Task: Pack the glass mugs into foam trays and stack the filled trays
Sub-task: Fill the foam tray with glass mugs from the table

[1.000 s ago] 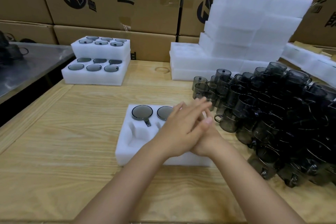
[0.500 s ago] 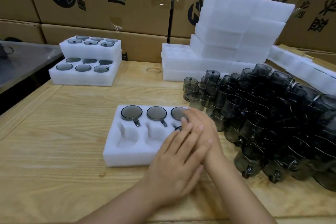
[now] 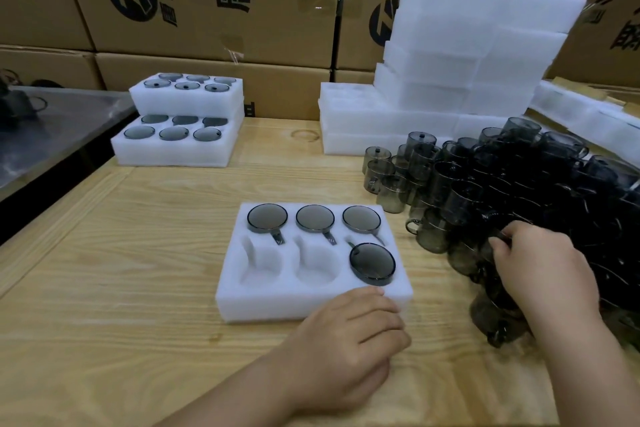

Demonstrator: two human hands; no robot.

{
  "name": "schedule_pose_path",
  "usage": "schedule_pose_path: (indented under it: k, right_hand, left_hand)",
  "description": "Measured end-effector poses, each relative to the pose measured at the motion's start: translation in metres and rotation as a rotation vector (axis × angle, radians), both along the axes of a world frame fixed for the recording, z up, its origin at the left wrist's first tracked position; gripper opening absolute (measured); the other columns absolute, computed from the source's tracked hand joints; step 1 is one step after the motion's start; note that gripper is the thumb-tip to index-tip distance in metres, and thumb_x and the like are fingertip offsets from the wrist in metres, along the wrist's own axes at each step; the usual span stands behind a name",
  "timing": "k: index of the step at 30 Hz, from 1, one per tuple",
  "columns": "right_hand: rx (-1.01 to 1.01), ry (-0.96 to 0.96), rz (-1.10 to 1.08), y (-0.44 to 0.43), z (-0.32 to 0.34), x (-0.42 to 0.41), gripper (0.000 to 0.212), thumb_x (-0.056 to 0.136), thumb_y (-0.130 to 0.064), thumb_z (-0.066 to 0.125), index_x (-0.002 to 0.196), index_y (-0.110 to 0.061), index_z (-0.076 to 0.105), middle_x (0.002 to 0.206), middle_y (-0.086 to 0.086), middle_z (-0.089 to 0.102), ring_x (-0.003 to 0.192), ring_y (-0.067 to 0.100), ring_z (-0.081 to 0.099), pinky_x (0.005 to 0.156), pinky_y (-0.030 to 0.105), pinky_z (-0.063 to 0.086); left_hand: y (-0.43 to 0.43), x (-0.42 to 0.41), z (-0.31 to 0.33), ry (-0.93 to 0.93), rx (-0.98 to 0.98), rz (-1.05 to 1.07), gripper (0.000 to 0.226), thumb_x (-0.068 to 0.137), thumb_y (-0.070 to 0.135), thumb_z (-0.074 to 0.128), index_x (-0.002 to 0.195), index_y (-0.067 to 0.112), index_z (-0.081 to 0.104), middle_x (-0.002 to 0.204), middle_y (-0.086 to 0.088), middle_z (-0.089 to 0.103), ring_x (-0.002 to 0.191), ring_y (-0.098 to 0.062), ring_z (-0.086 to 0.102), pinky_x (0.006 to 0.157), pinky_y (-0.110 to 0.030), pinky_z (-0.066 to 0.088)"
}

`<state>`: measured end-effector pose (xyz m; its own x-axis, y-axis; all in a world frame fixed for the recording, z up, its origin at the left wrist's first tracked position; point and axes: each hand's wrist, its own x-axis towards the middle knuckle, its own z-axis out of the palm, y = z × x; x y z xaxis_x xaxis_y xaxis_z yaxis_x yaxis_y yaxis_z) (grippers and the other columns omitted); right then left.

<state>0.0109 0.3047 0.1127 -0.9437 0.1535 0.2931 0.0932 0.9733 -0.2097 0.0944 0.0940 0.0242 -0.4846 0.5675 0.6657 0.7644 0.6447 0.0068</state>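
I've got the right grip [image 3: 533, 253] curled round a mug [image 3: 483, 251] in the pile [image 3: 485, 184]. The left grip [image 3: 349, 336] is loose, holding nothing, with the foam tray [image 3: 263, 305] touching it, just ahead.

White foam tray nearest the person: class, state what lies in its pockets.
Four smoky grey glass mugs: three fill the far row, one the near right pocket. Near left and middle pockets are empty. The white foam tray hides the mugs' bodies.
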Motion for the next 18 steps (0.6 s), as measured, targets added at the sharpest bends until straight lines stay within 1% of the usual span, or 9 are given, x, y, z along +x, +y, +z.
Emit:
schedule_pose_path:
  k: [2, 5, 9, 12, 13, 16, 18]
  right_hand:
    - [-0.04, -0.002, 0.028, 0.0, 0.002, -0.002, 0.018, 0.095, -0.023, 0.052, 0.099, -0.009, 0.063, 0.063, 0.002, 0.043, 0.061, 0.026, 0.045, 0.053, 0.03, 0.039]
    - [-0.108, 0.026, 0.052, -0.003, 0.003, 0.0, 0.016, 0.094, -0.022, 0.053, 0.099, -0.01, 0.063, 0.063, 0.0, 0.044, 0.062, 0.026, 0.049, 0.053, 0.03, 0.04]
    - [-0.157, 0.103, 0.104, -0.007, 0.003, 0.008, 0.013, 0.093, -0.019, 0.055, 0.096, -0.01, 0.064, 0.064, -0.005, 0.045, 0.062, 0.024, 0.05, 0.058, 0.032, 0.043]
    - [-0.181, 0.173, 0.131, -0.01, 0.001, 0.013, 0.011, 0.092, -0.018, 0.056, 0.092, -0.01, 0.064, 0.07, -0.002, 0.049, 0.064, 0.023, 0.049, 0.059, 0.032, 0.041]
    - [-0.184, 0.184, 0.136, -0.011, 0.0, 0.014, 0.011, 0.091, -0.018, 0.056, 0.092, -0.01, 0.063, 0.071, -0.002, 0.05, 0.065, 0.022, 0.047, 0.06, 0.032, 0.04]
    - [-0.172, 0.172, 0.127, -0.012, -0.002, 0.013, 0.013, 0.091, -0.018, 0.056, 0.093, -0.008, 0.063, 0.074, 0.0, 0.051, 0.066, 0.022, 0.046, 0.061, 0.032, 0.04]
    - [-0.16, 0.17, 0.112, -0.01, -0.004, 0.012, 0.014, 0.092, -0.017, 0.055, 0.094, -0.006, 0.063, 0.075, 0.001, 0.051, 0.065, 0.023, 0.047, 0.06, 0.033, 0.04]
  left_hand:
    - [-0.001, -0.001, 0.002, -0.001, 0.012, 0.001, 0.023, 0.081, 0.007, 0.056, 0.097, 0.008, 0.073, 0.098, -0.005, 0.07, 0.1, -0.024, 0.064, 0.102, -0.034, 0.043]
    - [0.0, -0.001, 0.003, -0.007, 0.022, -0.007, 0.024, 0.08, 0.006, 0.056, 0.096, 0.006, 0.073, 0.096, -0.005, 0.07, 0.097, -0.024, 0.064, 0.1, -0.034, 0.045]
    - [-0.001, -0.002, 0.003, -0.024, 0.033, -0.015, 0.024, 0.082, 0.005, 0.053, 0.095, 0.006, 0.073, 0.094, -0.005, 0.069, 0.096, -0.024, 0.064, 0.099, -0.034, 0.045]
    - [-0.001, -0.002, 0.004, -0.027, 0.054, -0.017, 0.032, 0.09, 0.008, 0.04, 0.094, 0.005, 0.072, 0.093, -0.006, 0.069, 0.094, -0.025, 0.063, 0.099, -0.035, 0.045]
    - [-0.002, -0.002, 0.005, -0.028, 0.059, -0.016, 0.034, 0.091, 0.009, 0.039, 0.094, 0.005, 0.072, 0.093, -0.006, 0.068, 0.093, -0.025, 0.063, 0.098, -0.035, 0.046]
    - [-0.002, -0.003, 0.005, -0.016, 0.07, -0.012, 0.03, 0.089, 0.007, 0.043, 0.093, 0.005, 0.072, 0.091, -0.006, 0.068, 0.092, -0.025, 0.063, 0.098, -0.035, 0.046]
    - [-0.003, -0.003, 0.005, -0.005, 0.072, -0.013, 0.031, 0.089, 0.008, 0.041, 0.092, 0.005, 0.072, 0.09, -0.006, 0.068, 0.091, -0.025, 0.063, 0.097, -0.035, 0.046]
